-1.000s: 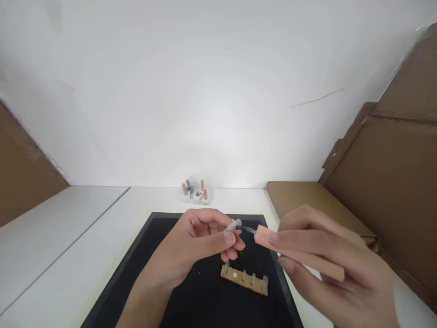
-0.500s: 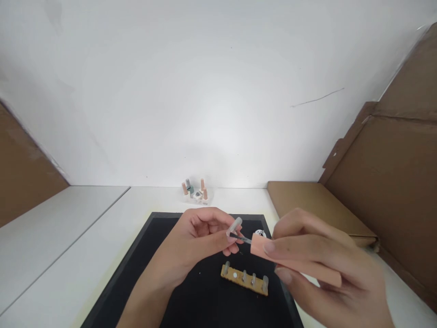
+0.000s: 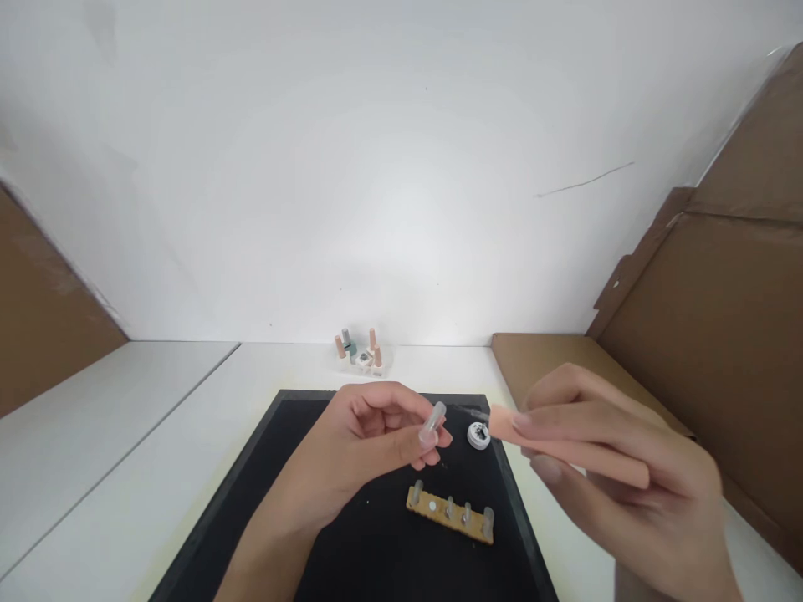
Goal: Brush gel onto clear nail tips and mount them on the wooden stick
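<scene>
Between thumb and fingers, my left hand (image 3: 370, 435) pinches a small clear nail tip (image 3: 432, 421), tilted up to the right. My right hand (image 3: 615, 460) grips the peach handle of a brush (image 3: 570, 450); its thin bristle end (image 3: 470, 412) points left, a short gap away from the nail tip. Below the hands, a yellow-brown strip (image 3: 439, 517) lies on the black mat (image 3: 376, 543) with several clear tips standing on it and one bare white dot. A small round white container (image 3: 478, 436) sits just left of the brush hand.
At the back, a clear holder (image 3: 357, 370) carries several small bottles with peach and grey-green caps. A flat cardboard box (image 3: 539, 359) lies at the back right. Cardboard panels (image 3: 740, 309) stand on both sides, and a white wall (image 3: 401, 184) rises behind.
My right hand has moved right and slightly up, taking the brush away from the nail tip. My left hand has hardly moved, and the round container now shows more fully.
</scene>
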`<move>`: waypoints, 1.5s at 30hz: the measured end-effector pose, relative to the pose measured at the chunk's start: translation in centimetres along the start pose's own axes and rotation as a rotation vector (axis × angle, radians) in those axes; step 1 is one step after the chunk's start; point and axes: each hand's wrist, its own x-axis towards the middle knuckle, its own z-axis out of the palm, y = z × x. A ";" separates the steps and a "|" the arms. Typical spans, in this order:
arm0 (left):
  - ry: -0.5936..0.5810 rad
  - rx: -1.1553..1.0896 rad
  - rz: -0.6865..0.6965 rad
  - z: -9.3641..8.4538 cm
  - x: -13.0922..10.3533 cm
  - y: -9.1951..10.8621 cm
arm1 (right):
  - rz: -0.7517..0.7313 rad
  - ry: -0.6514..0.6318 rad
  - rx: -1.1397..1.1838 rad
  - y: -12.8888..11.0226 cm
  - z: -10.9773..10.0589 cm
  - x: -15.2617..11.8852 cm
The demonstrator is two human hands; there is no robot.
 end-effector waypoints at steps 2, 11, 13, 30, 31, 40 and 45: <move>-0.001 0.002 0.012 0.0 0.3 0.0 | 0.017 -0.001 0.025 -0.3 0.3 0.0; 0.006 0.011 0.015 0.4 0.8 0.3 | 0.065 -0.004 0.083 -0.8 1.0 0.0; -0.006 -0.005 0.006 0.5 0.8 0.4 | 0.058 -0.016 0.092 -0.7 1.0 0.1; -0.026 -0.019 -0.005 0.4 -0.2 0.2 | -0.008 -0.093 0.052 0.7 -0.5 0.1; -0.027 -0.015 0.001 0.4 -0.2 0.2 | -0.008 -0.087 0.041 0.7 -0.5 0.1; -0.014 -0.027 -0.009 0.0 0.3 -0.1 | 0.003 -0.063 0.078 0.2 -0.4 0.0; -0.021 -0.019 -0.002 0.3 0.6 -0.1 | 0.079 -0.058 0.129 -0.4 0.4 0.1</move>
